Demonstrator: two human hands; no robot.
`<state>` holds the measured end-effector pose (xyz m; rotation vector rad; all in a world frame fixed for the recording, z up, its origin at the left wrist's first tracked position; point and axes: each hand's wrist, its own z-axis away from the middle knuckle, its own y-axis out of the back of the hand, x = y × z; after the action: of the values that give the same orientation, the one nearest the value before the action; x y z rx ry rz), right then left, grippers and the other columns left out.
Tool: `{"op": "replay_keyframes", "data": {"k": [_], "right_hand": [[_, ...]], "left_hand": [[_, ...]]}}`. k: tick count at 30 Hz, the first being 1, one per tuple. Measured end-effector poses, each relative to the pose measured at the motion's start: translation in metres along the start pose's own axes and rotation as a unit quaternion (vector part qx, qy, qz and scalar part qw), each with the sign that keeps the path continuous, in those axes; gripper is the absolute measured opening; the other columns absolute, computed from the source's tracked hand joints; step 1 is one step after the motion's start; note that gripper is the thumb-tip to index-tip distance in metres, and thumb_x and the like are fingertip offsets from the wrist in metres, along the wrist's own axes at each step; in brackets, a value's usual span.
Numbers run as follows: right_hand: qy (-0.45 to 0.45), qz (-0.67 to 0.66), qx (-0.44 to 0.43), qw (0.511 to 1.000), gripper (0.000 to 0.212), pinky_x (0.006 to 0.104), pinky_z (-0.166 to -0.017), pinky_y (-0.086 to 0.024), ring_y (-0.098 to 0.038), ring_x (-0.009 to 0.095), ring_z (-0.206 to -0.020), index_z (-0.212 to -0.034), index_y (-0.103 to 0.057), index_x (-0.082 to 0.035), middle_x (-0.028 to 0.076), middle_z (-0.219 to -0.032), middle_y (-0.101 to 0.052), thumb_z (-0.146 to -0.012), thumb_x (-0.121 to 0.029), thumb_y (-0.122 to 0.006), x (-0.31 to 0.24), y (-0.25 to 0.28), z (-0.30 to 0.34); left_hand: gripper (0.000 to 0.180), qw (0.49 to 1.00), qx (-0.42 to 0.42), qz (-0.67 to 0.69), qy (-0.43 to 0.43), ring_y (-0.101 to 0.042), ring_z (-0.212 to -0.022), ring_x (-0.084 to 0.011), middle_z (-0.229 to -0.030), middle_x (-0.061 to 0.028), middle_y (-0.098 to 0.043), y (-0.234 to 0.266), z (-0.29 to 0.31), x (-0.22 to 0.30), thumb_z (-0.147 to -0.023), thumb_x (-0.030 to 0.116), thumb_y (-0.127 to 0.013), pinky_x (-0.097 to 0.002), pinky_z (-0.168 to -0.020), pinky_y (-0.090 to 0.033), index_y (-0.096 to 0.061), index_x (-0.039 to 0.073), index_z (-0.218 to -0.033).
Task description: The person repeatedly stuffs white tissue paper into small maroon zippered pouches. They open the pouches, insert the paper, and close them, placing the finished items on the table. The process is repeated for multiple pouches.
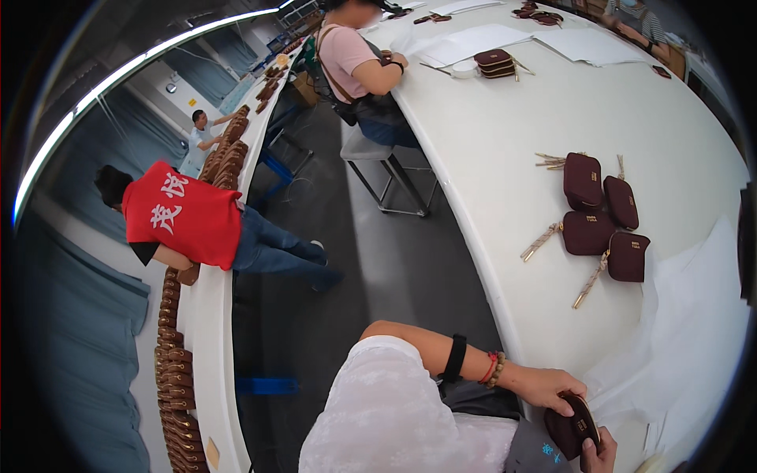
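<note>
A: ok, head view, what's each grip doing?
B: left hand (550,388) has the maroon pouch (564,437) by its upper end, right hand (602,452) its lower side. It's by the white counter (505,158)'s near edge, four similar pouches (583,181) farther along.

Strip lighting (85,102) runs above blue-grey curtains (75,347) and dark flooring (296,339).

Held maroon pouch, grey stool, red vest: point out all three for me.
Held maroon pouch (561,433): head view, on its fabric side.
Grey stool (367,148): head view, on the seat.
Red vest (201,219): head view, on the back.
</note>
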<state>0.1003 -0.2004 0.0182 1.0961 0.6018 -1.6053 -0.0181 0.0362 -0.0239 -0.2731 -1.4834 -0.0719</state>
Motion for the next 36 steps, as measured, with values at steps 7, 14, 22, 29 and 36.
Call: {"op": "replay_keyframes", "data": {"k": [7, 14, 22, 29, 36], "right_hand": [[0.008, 0.105, -0.010, 0.994, 0.028, 0.0330, -0.046, -0.039, -0.045, 0.017, -0.046, -0.070, -0.059, 0.001, 0.008, -0.050, -0.049, -0.087, -0.021, -0.060, 0.015, -0.006, 0.001], [0.048, 0.013, 0.022, 0.999, 0.013, 0.0281, -0.059, -0.045, -0.056, 0.023, -0.062, -0.095, -0.061, -0.002, 0.012, -0.077, -0.061, -0.086, -0.008, -0.056, 0.010, -0.018, -0.011], [-0.009, 0.160, 0.238, 0.958, 0.018, 0.0281, -0.051, -0.041, -0.051, 0.018, -0.054, -0.098, -0.060, -0.003, 0.009, -0.083, -0.061, -0.082, -0.009, -0.060, 0.000, 0.019, -0.003], [-0.152, 0.119, 0.175, 0.965, 0.041, 0.0324, -0.046, -0.035, -0.034, 0.019, -0.045, -0.067, -0.054, 0.008, 0.014, -0.051, -0.044, -0.086, -0.027, -0.062, -0.001, 0.015, -0.020], [-0.021, 0.313, 0.278, 0.908, 0.022, 0.0273, -0.045, -0.039, -0.048, 0.015, -0.048, -0.090, -0.060, -0.009, 0.004, -0.078, -0.061, -0.074, -0.013, -0.074, 0.024, 0.036, 0.051]], "left_hand": [[0.022, 0.999, 0.012, 0.012, 0.050, -0.050, -0.065, -0.0108, -0.070, -0.0060, -0.059, -0.003, 0.008, 0.003, -0.089, 0.022, -0.061, -0.0280, -0.060, -0.041, -0.063, 0.001, -0.094], [0.021, 0.990, 0.061, -0.044, 0.117, -0.056, -0.069, -0.0096, -0.091, -0.0035, -0.064, 0.017, 0.014, 0.009, -0.090, 0.006, -0.054, -0.0219, -0.061, -0.046, -0.065, 0.006, -0.107], [0.050, 0.778, 0.082, -0.588, -0.208, -0.050, -0.059, -0.0158, -0.104, -0.0011, -0.059, 0.048, -0.015, 0.008, -0.066, -0.005, -0.061, -0.0261, -0.047, -0.040, -0.066, 0.020, -0.109], [0.031, 0.825, 0.047, -0.538, -0.167, -0.046, -0.052, -0.0150, -0.074, -0.0017, -0.055, 0.033, -0.016, 0.013, -0.065, -0.002, -0.067, -0.0258, -0.045, -0.035, -0.070, 0.013, -0.092], [0.010, 0.957, 0.103, -0.239, 0.131, -0.046, -0.050, -0.0078, -0.059, -0.0040, -0.058, 0.021, 0.007, 0.013, -0.078, 0.003, -0.070, -0.0234, -0.047, -0.037, -0.070, 0.002, -0.088]]}}
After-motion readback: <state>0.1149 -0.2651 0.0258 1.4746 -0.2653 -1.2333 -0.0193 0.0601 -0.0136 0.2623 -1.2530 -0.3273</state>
